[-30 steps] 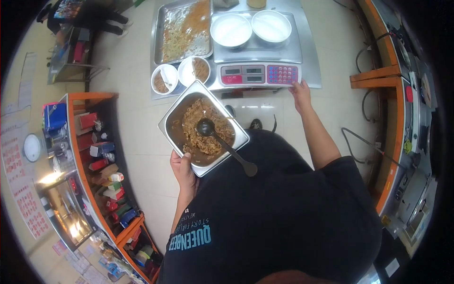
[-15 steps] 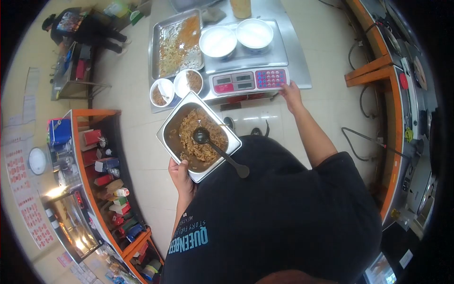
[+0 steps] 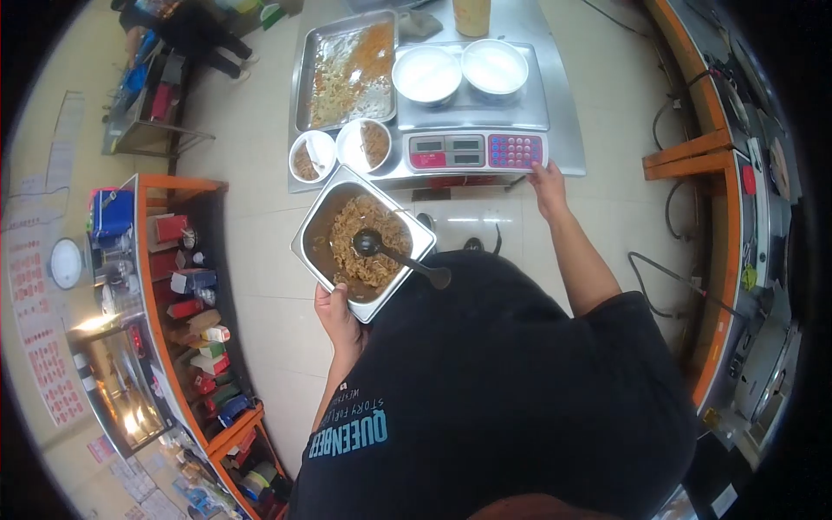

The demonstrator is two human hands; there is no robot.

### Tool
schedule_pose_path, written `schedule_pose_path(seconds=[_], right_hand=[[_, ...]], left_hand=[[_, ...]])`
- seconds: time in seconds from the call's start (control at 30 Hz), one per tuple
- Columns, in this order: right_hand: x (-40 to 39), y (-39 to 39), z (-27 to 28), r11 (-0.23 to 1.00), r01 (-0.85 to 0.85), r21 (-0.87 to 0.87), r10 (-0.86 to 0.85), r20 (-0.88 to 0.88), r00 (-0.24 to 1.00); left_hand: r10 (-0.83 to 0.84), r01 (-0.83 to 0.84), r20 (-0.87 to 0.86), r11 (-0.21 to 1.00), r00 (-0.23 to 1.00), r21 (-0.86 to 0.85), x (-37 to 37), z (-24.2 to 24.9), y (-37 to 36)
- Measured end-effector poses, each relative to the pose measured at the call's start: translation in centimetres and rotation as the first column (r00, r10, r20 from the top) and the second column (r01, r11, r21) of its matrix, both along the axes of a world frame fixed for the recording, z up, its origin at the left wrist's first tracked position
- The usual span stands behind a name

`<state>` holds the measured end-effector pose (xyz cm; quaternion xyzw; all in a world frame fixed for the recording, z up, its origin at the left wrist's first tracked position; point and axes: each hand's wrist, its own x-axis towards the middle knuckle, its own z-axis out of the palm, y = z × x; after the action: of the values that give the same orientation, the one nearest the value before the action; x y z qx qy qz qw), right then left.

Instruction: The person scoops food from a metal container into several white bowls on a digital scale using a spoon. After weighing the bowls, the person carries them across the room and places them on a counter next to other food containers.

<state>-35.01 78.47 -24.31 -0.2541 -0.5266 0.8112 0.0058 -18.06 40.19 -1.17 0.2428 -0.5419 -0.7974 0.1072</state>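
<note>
My left hand grips the near-left rim of a deep steel food pan, held against my body. Brown shredded or chopped food lies in the pan, and a black ladle rests in it with its handle over the rim. At the lower right corner of a digital scale, my right hand has its fingers at the edge by the keypad; whether it presses a key is hard to see. Two white bowls sit on the scale's platform.
Left of the scale, two white tubs hold brown food. Behind them lies a steel tray with food scraps. An orange-framed shelf stands left, another orange-framed counter right. A person stands at the far left.
The view has shifted, so the table and scale appear slightly further right and lower. My left hand still holds the pan, and my right hand stays at the scale's corner.
</note>
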Motion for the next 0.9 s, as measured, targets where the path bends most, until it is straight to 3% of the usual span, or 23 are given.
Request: schedule_pose_path(seconds=[0.27, 0.37, 0.47, 0.53, 0.57, 0.63, 0.7, 0.8, 0.9], right_hand=[[0.5, 0.4, 0.3, 0.998, -0.022, -0.065, 0.02, -0.028, 0.999], [0.7, -0.8, 2.2, 0.986, 0.047, 0.159, -0.051, 0.016, 0.999], [1.9, -2.3, 5.2, 0.78, 0.109, 0.617, -0.249, 0.146, 0.957], [3.1, -4.3, 8.7, 0.91, -0.02, 0.414, 0.079, -0.126, 0.989], [3.9, -6.4, 13.0, 0.934, -0.154, 0.323, 0.251, -0.286, 0.925], [5.3, -8.8, 19.9, 0.739, -0.465, 0.488, 0.668, -0.439, 0.601], [5.8, -11.9, 26.3, 0.554, -0.309, 0.773, 0.824, -0.457, 0.335], [5.2, -12.7, 27.9, 0.296, -0.312, 0.903, 0.953, -0.256, 0.163], [4.9, -13.1, 30.2, 0.389, -0.231, 0.892, 0.907, -0.326, 0.267]], left_hand=[[0.059, -0.057, -0.024, 0.996, 0.998, 0.067, 0.3, -0.3, 0.2], [0.064, -0.062, -0.036, 0.996, 0.997, 0.063, 0.0, -0.5, 0.1], [0.057, -0.056, -0.038, 0.998, 0.998, 0.019, -0.2, -0.3, 0.1], [0.063, -0.065, -0.044, 0.998, 0.997, -0.028, -0.7, -0.2, 0.4], [0.056, -0.058, -0.04, 0.997, 0.998, -0.051, -1.2, 0.3, 0.8], [0.029, -0.032, -0.043, 0.996, 0.999, -0.085, -2.4, 0.3, 1.1], [-0.02, 0.012, -0.068, 0.994, 0.997, -0.11, -3.3, 0.1, 1.5], [-0.087, 0.075, -0.105, 0.99, 0.991, -0.117, -4.5, 0.3, 2.5], [-0.174, 0.151, -0.116, 0.97, 0.978, -0.189, -4.8, 0.0, 2.8]])
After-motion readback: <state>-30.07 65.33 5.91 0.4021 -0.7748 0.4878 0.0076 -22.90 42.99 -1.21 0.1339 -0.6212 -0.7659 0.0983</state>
